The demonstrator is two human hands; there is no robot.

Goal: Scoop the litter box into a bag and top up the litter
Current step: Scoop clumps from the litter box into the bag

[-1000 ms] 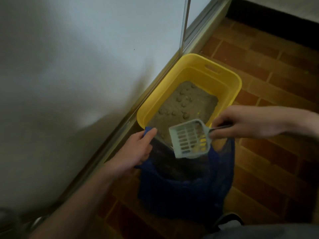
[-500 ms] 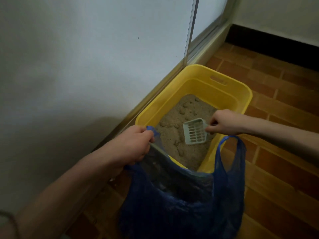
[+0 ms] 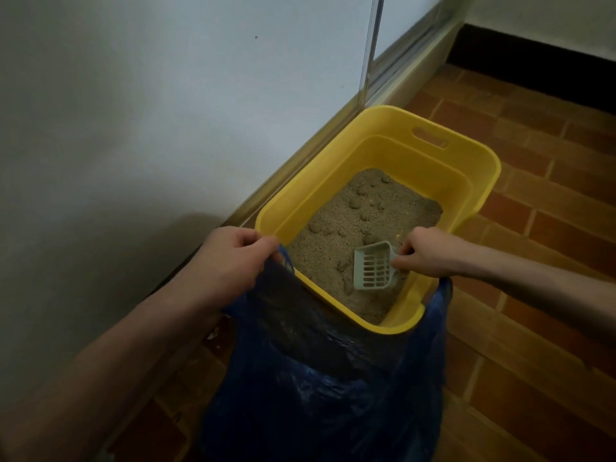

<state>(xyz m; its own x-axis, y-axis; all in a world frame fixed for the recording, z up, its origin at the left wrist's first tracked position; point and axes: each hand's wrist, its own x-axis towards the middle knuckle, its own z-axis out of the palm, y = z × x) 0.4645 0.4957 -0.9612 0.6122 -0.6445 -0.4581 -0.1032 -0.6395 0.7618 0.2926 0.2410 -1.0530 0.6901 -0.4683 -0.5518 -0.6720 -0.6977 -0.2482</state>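
Litter box (image 3: 473,155), a yellow tub with a handle slot in its far wall, sits on the brick floor (image 3: 533,378) against the wall (image 3: 133,128), at about 12 o'clock from the person; grey-brown litter (image 3: 333,248) covers its bottom, with several clumps (image 3: 355,204) lying on top toward 12 o'clock. Right hand (image 3: 423,251) comes in from 3 o'clock, its grip curled tight around the handle of a pale scoop (image 3: 375,266); the slotted scoop lies low over the litter in the near right part of the box, its open mouth toward 9 o'clock; whether it touches the litter cannot be told. Left hand (image 3: 230,258) reaches in from 7 o'clock, its grip pinched closed on the rim of a dark blue bag (image 3: 316,395) just beside the box's near left corner; the bag hangs open at 6 o'clock, pressed against the near wall of the box, with its other handle loop standing at the box's near right corner below the right wrist.
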